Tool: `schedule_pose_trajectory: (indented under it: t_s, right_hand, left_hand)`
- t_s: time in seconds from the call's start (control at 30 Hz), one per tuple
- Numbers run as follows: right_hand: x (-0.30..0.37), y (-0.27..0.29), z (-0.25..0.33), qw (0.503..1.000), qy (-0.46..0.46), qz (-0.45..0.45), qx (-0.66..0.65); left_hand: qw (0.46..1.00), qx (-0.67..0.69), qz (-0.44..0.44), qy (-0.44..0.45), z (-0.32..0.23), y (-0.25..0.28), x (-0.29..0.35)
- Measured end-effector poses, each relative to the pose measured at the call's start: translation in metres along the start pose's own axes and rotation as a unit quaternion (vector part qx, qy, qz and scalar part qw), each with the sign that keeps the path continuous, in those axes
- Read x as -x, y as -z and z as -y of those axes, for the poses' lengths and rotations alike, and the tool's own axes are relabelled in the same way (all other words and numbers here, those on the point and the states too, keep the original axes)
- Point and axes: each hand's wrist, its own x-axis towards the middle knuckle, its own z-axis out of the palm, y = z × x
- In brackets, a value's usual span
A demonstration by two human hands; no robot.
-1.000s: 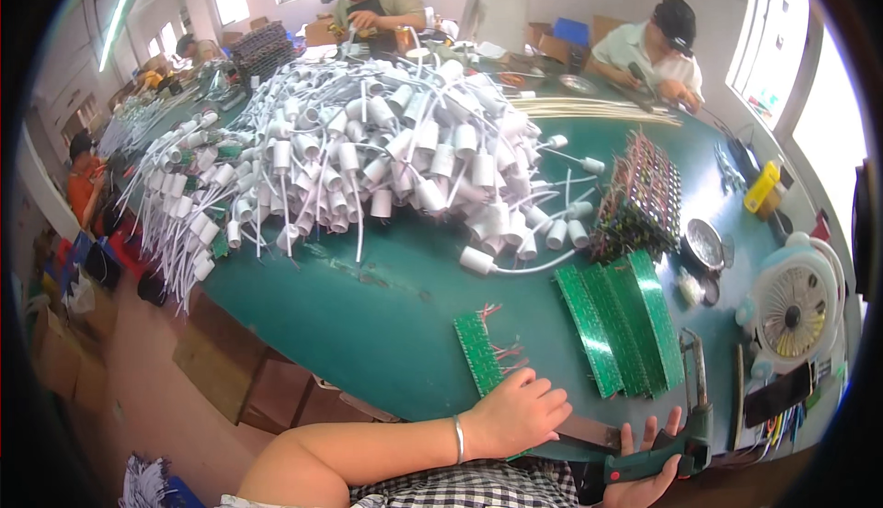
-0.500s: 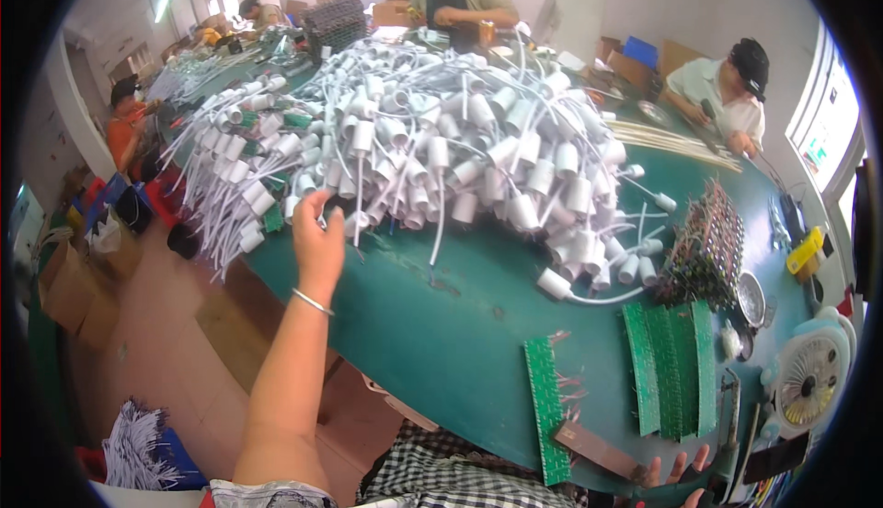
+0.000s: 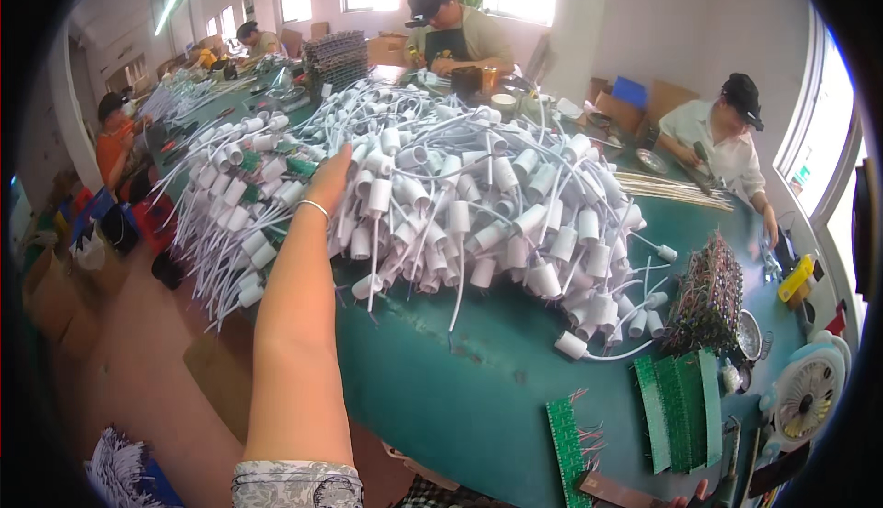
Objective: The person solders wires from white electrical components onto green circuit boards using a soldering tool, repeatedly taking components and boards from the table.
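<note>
A big heap of white lamp sockets (image 3: 543,278) with white cables covers the middle of the green table. My left arm stretches forward, and my left hand (image 3: 333,182) reaches into the heap's left side; its thumb side shows, but the fingers are hidden among the sockets. At the lower right edge, only fingertips of my right hand (image 3: 702,490) show, apart from each other, near a brown strip (image 3: 621,492). That strip overlaps the lower end of a narrow green circuit board (image 3: 566,444) with thin wires.
Several green board strips (image 3: 679,411) lie at the right, before a stack of wired parts (image 3: 706,292). A small fan (image 3: 805,402) stands at the right edge. Thin pale rods (image 3: 676,189) lie behind the heap. Co-workers sit around the far side.
My left hand has moved forward, from the heap's near edge up into the sockets. My right hand has slipped mostly out of the picture at the lower edge. The view has tilted upward.
</note>
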Motion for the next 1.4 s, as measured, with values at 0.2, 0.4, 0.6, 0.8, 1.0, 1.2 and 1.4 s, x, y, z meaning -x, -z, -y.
schedule_pose_trajectory:
  t_s: [0.2, 0.4, 0.6, 0.8, 1.0, 1.2, 1.4]
  right_hand:
    - [-0.001, 0.015, -0.002, 0.997, 0.055, -0.036, 0.038]
    - [0.001, 0.019, 0.003, 0.998, -0.001, -0.04, 0.042]
    - [0.0, 0.072, -0.004, 0.99, -0.097, -0.096, -0.035]
    - [-0.001, 0.038, -0.005, 0.997, -0.061, 0.021, -0.041]
    - [0.003, -0.001, -0.001, 0.999, -0.019, 0.014, -0.037]
    - [0.004, 0.0, -0.001, 1.0, 0.001, 0.023, -0.001]
    - [-0.003, 0.016, -0.009, 0.998, -0.011, 0.054, -0.035]
  left_hand:
    - [0.975, -0.026, 0.157, 0.153, -0.05, -0.027, -0.003]
    - [0.923, 0.243, 0.185, 0.233, -0.022, -0.044, 0.002]
    - [0.905, 0.278, 0.206, 0.247, -0.066, -0.031, 0.048]
    - [0.944, 0.076, 0.259, 0.191, -0.09, -0.035, 0.068]
    - [0.939, 0.099, 0.291, 0.152, -0.127, -0.043, 0.112]
    - [0.947, -0.186, 0.262, -0.005, -0.197, -0.047, 0.156]
    - [0.98, 0.074, 0.187, -0.005, -0.099, -0.021, 0.166]
